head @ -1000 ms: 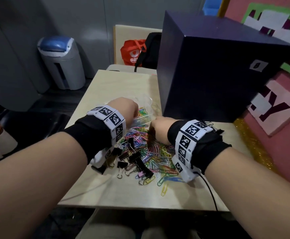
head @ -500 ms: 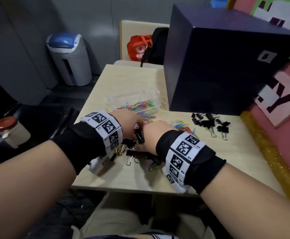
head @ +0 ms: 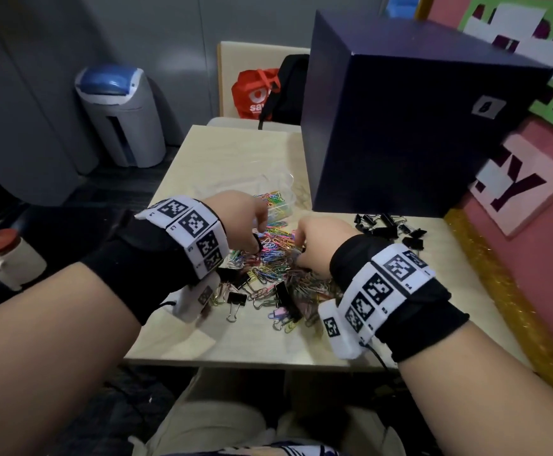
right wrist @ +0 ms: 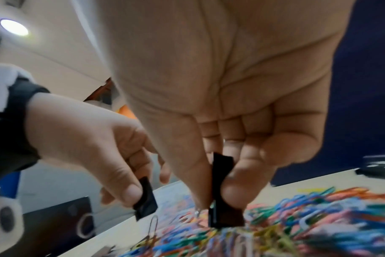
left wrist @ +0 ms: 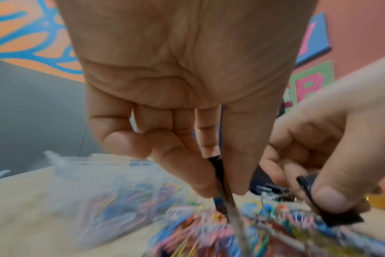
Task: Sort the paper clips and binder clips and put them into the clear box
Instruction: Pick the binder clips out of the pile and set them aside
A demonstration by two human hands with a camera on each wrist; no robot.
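Note:
A heap of coloured paper clips [head: 275, 258] mixed with black binder clips [head: 235, 299] lies on the table's middle. My left hand [head: 255, 238] hovers over its far left side and pinches a black binder clip [left wrist: 219, 173] between thumb and fingers. My right hand [head: 298, 248] is close beside it and pinches another black binder clip [right wrist: 222, 191]. The clear box [head: 280, 195], holding coloured paper clips, stands just beyond the left hand. A separate group of black binder clips [head: 390, 227] lies to the right of the heap.
A large dark blue box [head: 400, 110] stands at the back right of the beige table [head: 235, 153]. A pink wall with letter panels [head: 518, 189] borders the right edge. On the floor to the left are a grey bin [head: 120, 116] and a jar [head: 2, 255].
The left hand came back from the clear box to the heap. Both hands met over the binder clips and now stand slightly apart, each pinching a black clip.

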